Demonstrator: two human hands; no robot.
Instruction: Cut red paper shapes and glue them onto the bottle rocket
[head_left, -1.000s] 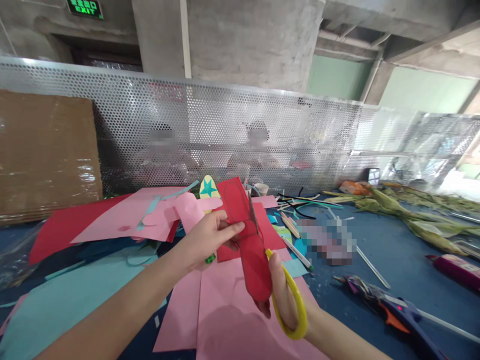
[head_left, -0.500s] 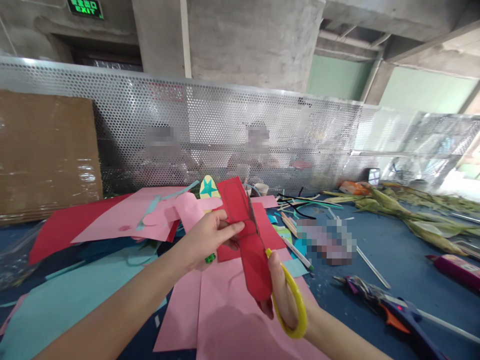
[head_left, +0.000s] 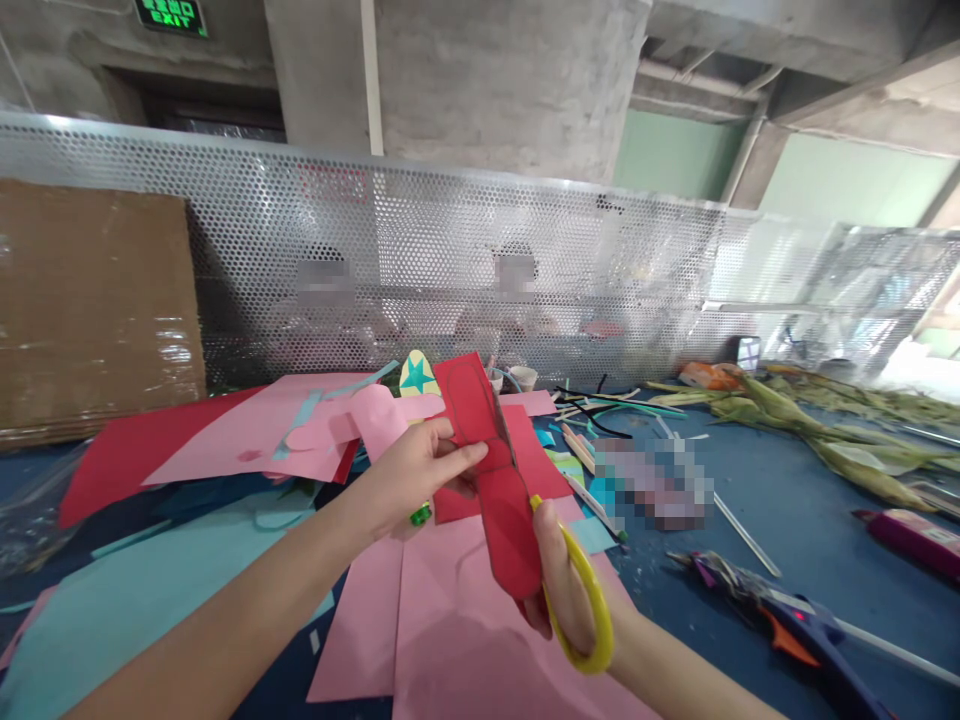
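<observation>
A strip of red paper [head_left: 510,520] with drawn outlines is pinched between the thumb and fingers of my left hand [head_left: 439,460]. Its lower end is rounded, and its upper end still has straight corners. My right hand [head_left: 566,580] grips yellow-handled scissors [head_left: 600,630], their blades lying along the strip's right edge. The paper partly hides the blades and some of my right fingers. Beneath my hands lie pink paper sheets [head_left: 450,640], with another red piece [head_left: 536,450] behind the strip. A small green object [head_left: 421,514] shows beside my left hand.
A blue hot glue gun [head_left: 802,620] lies at the right, near a purple bottle [head_left: 911,540]. Corn husks [head_left: 780,420] and thin sticks are spread farther back. Light blue paper [head_left: 150,600] covers the left side. A perforated metal screen [head_left: 450,230] stands behind the table.
The scissor blades have closed somewhat against the strip's right edge. Both hands stay almost in place, and the strip's lower end has shifted very slightly.
</observation>
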